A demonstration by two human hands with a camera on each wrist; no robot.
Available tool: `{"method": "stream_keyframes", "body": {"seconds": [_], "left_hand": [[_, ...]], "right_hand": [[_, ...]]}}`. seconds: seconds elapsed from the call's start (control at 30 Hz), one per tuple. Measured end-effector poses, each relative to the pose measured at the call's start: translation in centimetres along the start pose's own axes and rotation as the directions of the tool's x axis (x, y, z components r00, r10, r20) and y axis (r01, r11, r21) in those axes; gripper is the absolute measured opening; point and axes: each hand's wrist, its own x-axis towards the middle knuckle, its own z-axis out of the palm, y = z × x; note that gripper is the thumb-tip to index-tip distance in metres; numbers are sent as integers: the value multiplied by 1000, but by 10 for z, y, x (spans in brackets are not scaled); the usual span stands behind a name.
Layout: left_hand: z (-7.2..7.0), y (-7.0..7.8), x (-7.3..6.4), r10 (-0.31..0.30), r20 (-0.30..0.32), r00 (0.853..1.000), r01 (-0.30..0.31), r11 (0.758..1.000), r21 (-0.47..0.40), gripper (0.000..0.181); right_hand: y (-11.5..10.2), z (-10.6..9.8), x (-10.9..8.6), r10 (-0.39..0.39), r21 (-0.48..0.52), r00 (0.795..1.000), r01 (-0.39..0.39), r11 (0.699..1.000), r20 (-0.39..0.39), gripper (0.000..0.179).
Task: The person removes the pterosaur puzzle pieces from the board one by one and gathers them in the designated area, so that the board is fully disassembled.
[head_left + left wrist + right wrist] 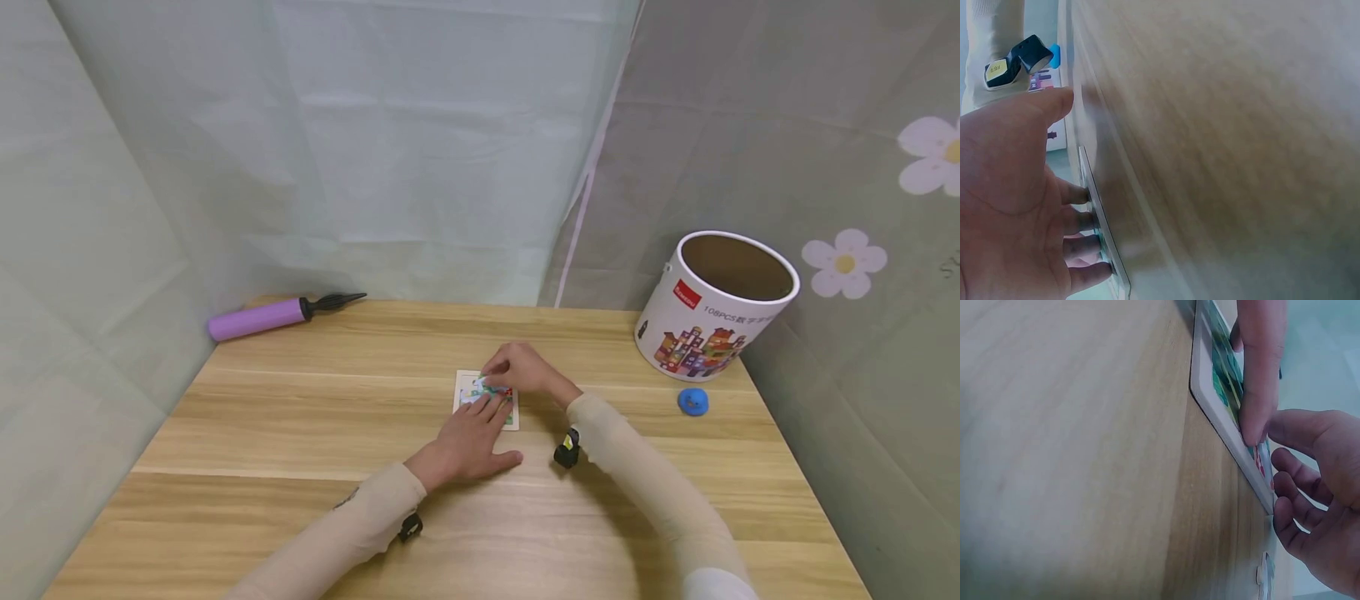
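Resting straight-fingered on picture board (467, 386), frame centre: left hand (471, 437). Right hand (525, 369) curls over board's upper side; cannot tell whether pinching anything. Best steady board flat, press gently.

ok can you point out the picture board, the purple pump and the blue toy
Picture board (1217, 415): right wrist view, on its pale border.
Purple pump (258, 320): head view, on the middle of its barrel.
Blue toy (693, 402): head view, on the middle of its body.
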Motion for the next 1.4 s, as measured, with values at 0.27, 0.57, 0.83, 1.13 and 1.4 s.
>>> {"method": "stream_keyframes", "body": {"seconds": [0.27,0.57,0.83,1.13,1.4], "left_hand": [[0,-1,0,5,9,1000,-5,1000,8,87],[4,-3,1,3,8,1000,-3,1000,2,88],[4,-3,1,2,13,1000,-2,1000,2,88],[4,-3,0,3,16,1000,-3,1000,1,88],[4,-3,0,12,16,1000,-11,1000,-5,88]], "right_hand": [[0,0,-1,7,14,1000,-7,1000,11,16],[1,1,0,25,27,1000,-25,999,14,11],[-1,3,1,36,41,999,-36,999,6,9],[-3,2,0,43,92,999,-41,995,-14,5],[-7,-3,-3,43,98,999,-43,994,2,7]]}}
